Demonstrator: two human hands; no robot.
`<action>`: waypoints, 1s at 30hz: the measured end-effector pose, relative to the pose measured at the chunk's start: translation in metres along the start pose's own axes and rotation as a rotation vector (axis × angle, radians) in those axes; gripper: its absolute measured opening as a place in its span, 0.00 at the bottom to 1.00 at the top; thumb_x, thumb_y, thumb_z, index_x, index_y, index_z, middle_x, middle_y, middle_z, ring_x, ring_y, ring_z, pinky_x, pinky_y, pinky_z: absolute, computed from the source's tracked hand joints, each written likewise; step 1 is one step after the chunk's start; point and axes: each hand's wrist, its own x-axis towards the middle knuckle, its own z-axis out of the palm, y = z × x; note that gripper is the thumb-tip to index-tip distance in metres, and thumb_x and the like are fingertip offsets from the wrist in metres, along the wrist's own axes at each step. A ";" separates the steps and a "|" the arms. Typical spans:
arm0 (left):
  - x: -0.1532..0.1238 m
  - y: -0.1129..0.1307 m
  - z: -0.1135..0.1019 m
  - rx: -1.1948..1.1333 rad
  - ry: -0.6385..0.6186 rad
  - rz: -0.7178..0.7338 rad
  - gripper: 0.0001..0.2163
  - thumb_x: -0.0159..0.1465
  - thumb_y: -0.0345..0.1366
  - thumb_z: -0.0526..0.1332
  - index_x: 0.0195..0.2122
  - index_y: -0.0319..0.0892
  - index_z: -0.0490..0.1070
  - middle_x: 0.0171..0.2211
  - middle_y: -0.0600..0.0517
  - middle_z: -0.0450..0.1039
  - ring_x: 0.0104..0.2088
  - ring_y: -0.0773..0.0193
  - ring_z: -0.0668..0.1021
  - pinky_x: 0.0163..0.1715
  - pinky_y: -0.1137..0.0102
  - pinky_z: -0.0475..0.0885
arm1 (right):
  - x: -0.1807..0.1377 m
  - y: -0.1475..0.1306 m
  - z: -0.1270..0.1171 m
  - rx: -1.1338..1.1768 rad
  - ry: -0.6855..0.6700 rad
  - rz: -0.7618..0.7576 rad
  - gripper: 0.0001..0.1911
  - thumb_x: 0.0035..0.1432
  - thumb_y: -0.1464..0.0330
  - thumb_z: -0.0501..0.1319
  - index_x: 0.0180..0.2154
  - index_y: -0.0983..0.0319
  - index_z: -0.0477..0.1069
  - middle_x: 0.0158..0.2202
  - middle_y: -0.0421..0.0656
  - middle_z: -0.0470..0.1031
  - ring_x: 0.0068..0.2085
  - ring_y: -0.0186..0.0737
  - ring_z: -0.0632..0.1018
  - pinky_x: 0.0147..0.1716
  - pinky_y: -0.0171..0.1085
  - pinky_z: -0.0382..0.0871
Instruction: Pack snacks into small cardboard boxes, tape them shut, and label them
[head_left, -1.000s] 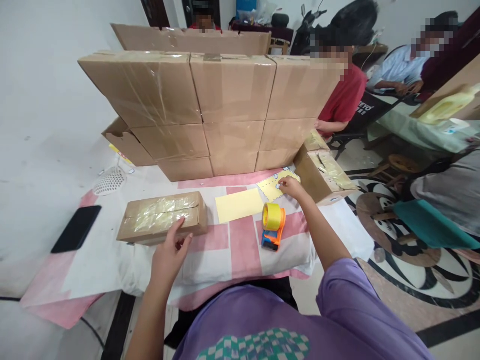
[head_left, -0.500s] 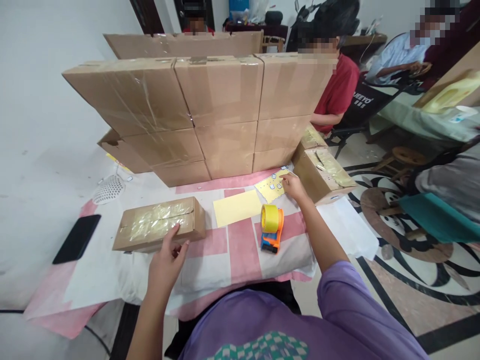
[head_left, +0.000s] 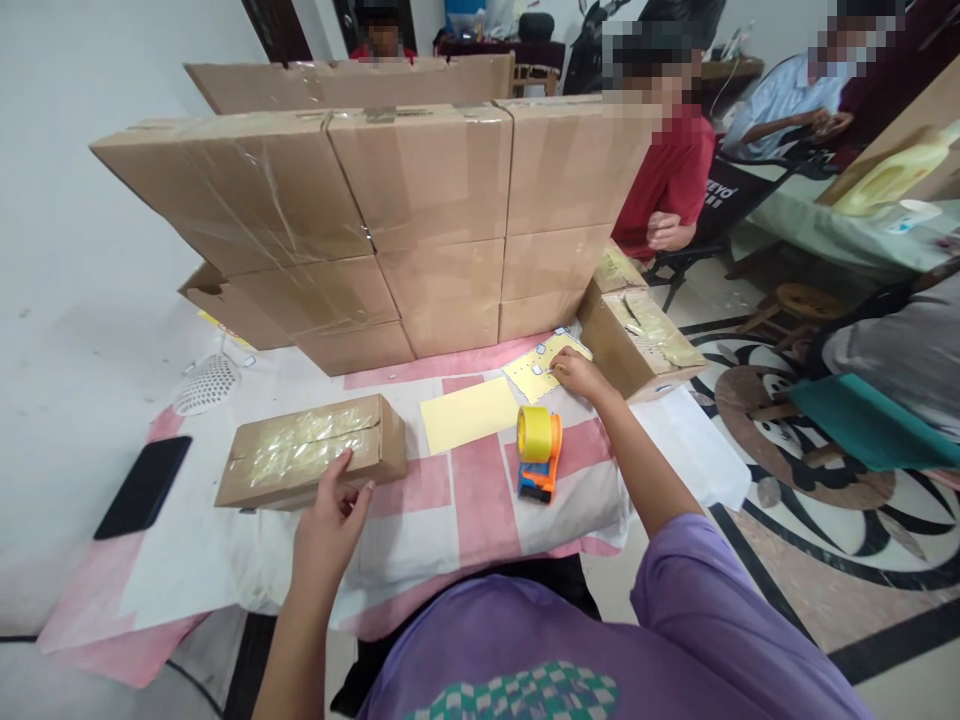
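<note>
My left hand [head_left: 330, 520] rests by the near right side of a small cardboard box [head_left: 307, 450], its index fingertip on the taped top and its thumb held apart. Shiny yellowish tape covers most of that top. My right hand [head_left: 581, 372] is over a yellow sheet [head_left: 525, 378] dotted with small white pieces, its fingers drawn together at the surface; whatever is between the fingertips is too small to make out. Beside that lies a plain yellow sheet [head_left: 469, 412]. Just nearer to me stands an orange and blue tape dispenser [head_left: 553, 465] with a yellow roll [head_left: 534, 433].
Large stacked cartons [head_left: 442, 210] wall off the table's far side. Taped boxes [head_left: 649, 330] stand at the right edge. A black phone [head_left: 142, 487] and a white perforated object [head_left: 208, 385] lie left on the pink-and-white cloth [head_left: 487, 510]. A person in red [head_left: 667, 180] sits beyond.
My right hand has drawn slightly left and down over the dotted sheet, its fingers bunching. My left hand stays at the box. The red-sleeved person's hand has come up into view.
</note>
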 end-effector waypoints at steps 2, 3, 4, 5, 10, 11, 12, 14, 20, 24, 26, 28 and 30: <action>0.000 -0.001 0.000 0.010 0.004 0.003 0.34 0.63 0.56 0.60 0.68 0.48 0.62 0.26 0.56 0.77 0.26 0.59 0.79 0.29 0.67 0.69 | -0.003 -0.006 -0.001 0.025 0.032 -0.003 0.10 0.63 0.70 0.61 0.40 0.61 0.82 0.47 0.49 0.77 0.48 0.45 0.78 0.44 0.36 0.70; -0.001 -0.001 0.000 0.012 0.002 0.005 0.34 0.63 0.55 0.60 0.68 0.48 0.62 0.27 0.56 0.77 0.26 0.59 0.79 0.30 0.68 0.70 | -0.005 -0.010 -0.001 0.042 0.053 -0.003 0.09 0.62 0.70 0.61 0.39 0.61 0.81 0.46 0.49 0.78 0.47 0.45 0.78 0.43 0.36 0.70; -0.001 -0.002 -0.001 0.012 -0.003 0.006 0.34 0.63 0.55 0.60 0.68 0.48 0.62 0.27 0.57 0.77 0.26 0.59 0.79 0.30 0.68 0.70 | -0.006 -0.014 -0.001 0.062 0.080 -0.003 0.09 0.62 0.70 0.61 0.38 0.61 0.81 0.45 0.49 0.78 0.46 0.44 0.78 0.43 0.36 0.70; -0.001 -0.002 -0.001 0.011 -0.009 0.006 0.33 0.63 0.55 0.61 0.68 0.48 0.62 0.27 0.57 0.77 0.26 0.59 0.79 0.30 0.68 0.70 | -0.007 -0.019 -0.002 0.084 0.110 -0.004 0.08 0.62 0.70 0.61 0.38 0.61 0.80 0.44 0.48 0.79 0.44 0.44 0.78 0.42 0.37 0.70; -0.001 -0.002 -0.007 0.041 -0.016 0.022 0.30 0.65 0.52 0.60 0.67 0.49 0.64 0.27 0.58 0.77 0.26 0.62 0.79 0.28 0.70 0.68 | -0.015 -0.057 -0.017 0.242 0.310 0.004 0.08 0.64 0.65 0.58 0.36 0.61 0.74 0.33 0.43 0.78 0.32 0.38 0.76 0.34 0.36 0.71; -0.001 -0.001 -0.010 0.049 -0.009 0.044 0.29 0.66 0.52 0.60 0.66 0.49 0.65 0.26 0.58 0.76 0.25 0.63 0.78 0.28 0.71 0.68 | -0.019 -0.069 -0.024 0.328 0.363 -0.005 0.08 0.65 0.64 0.58 0.36 0.60 0.72 0.31 0.41 0.77 0.30 0.37 0.76 0.32 0.35 0.70; 0.000 -0.001 -0.013 0.052 0.008 0.074 0.28 0.66 0.51 0.60 0.65 0.49 0.68 0.25 0.58 0.75 0.24 0.64 0.77 0.28 0.71 0.68 | -0.025 -0.084 -0.032 0.436 0.411 -0.023 0.07 0.65 0.63 0.59 0.36 0.59 0.71 0.30 0.40 0.76 0.30 0.37 0.76 0.30 0.35 0.70; 0.003 -0.003 -0.023 0.056 0.098 0.135 0.24 0.66 0.51 0.60 0.60 0.47 0.74 0.24 0.58 0.74 0.23 0.66 0.75 0.29 0.72 0.68 | -0.039 -0.117 -0.048 0.667 0.477 -0.071 0.07 0.63 0.62 0.63 0.36 0.58 0.70 0.30 0.39 0.77 0.31 0.36 0.78 0.29 0.33 0.70; 0.040 -0.023 -0.068 0.110 0.627 0.032 0.18 0.67 0.44 0.59 0.48 0.38 0.80 0.31 0.51 0.76 0.31 0.64 0.74 0.39 0.67 0.72 | -0.075 -0.227 -0.019 0.876 0.418 -0.117 0.02 0.60 0.67 0.63 0.35 0.58 0.73 0.38 0.41 0.77 0.31 0.33 0.74 0.28 0.32 0.67; 0.079 -0.046 -0.081 0.026 0.503 -0.200 0.30 0.62 0.46 0.66 0.61 0.34 0.72 0.51 0.43 0.75 0.48 0.56 0.75 0.55 0.58 0.71 | -0.075 -0.277 0.075 1.046 0.353 0.051 0.04 0.57 0.65 0.64 0.32 0.58 0.75 0.33 0.40 0.73 0.29 0.34 0.71 0.28 0.34 0.65; 0.090 -0.054 -0.079 -0.067 0.378 -0.296 0.32 0.62 0.48 0.66 0.63 0.32 0.69 0.52 0.42 0.75 0.46 0.57 0.76 0.51 0.59 0.74 | -0.072 -0.293 0.118 1.125 0.254 0.193 0.06 0.57 0.63 0.63 0.32 0.59 0.75 0.28 0.38 0.72 0.26 0.34 0.69 0.26 0.34 0.63; 0.095 -0.058 -0.075 -0.105 0.316 -0.323 0.30 0.64 0.50 0.65 0.59 0.31 0.72 0.48 0.45 0.76 0.42 0.59 0.77 0.46 0.62 0.76 | -0.069 -0.304 0.148 1.154 0.176 0.276 0.07 0.58 0.62 0.62 0.34 0.59 0.76 0.25 0.36 0.71 0.24 0.34 0.66 0.24 0.33 0.61; 0.093 -0.059 -0.073 -0.113 0.301 -0.331 0.28 0.64 0.50 0.65 0.57 0.32 0.73 0.48 0.47 0.77 0.44 0.59 0.77 0.47 0.63 0.75 | -0.067 -0.311 0.164 1.151 0.148 0.288 0.08 0.58 0.63 0.62 0.35 0.59 0.77 0.24 0.36 0.72 0.23 0.34 0.66 0.24 0.33 0.62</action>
